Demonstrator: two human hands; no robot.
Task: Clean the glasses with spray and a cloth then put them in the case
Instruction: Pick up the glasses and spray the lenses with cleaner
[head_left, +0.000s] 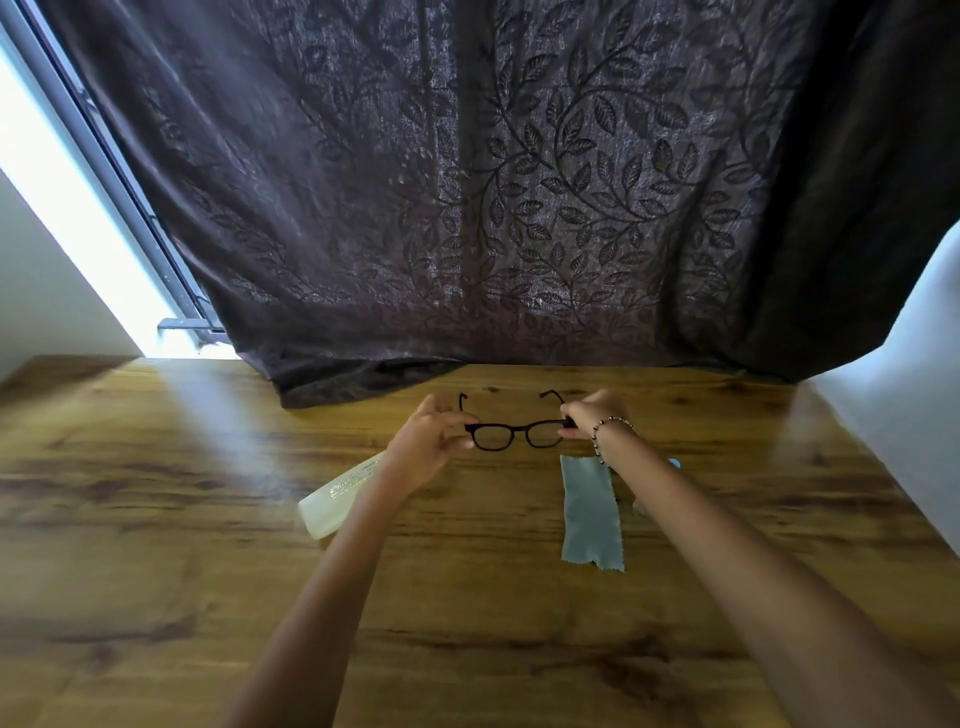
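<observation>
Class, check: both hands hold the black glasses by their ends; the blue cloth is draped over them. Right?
No: in the head view the blue cloth lies on the table; left hand and right hand hold the black glasses by their ends.

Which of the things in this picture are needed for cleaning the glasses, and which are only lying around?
For the job: glasses, held at both ends by the left hand and right hand; blue cloth; pale case; blue-capped item, mostly hidden behind the right forearm, perhaps the spray.
Not part of it: dark curtain; bead bracelet on the right wrist; window frame.
</observation>
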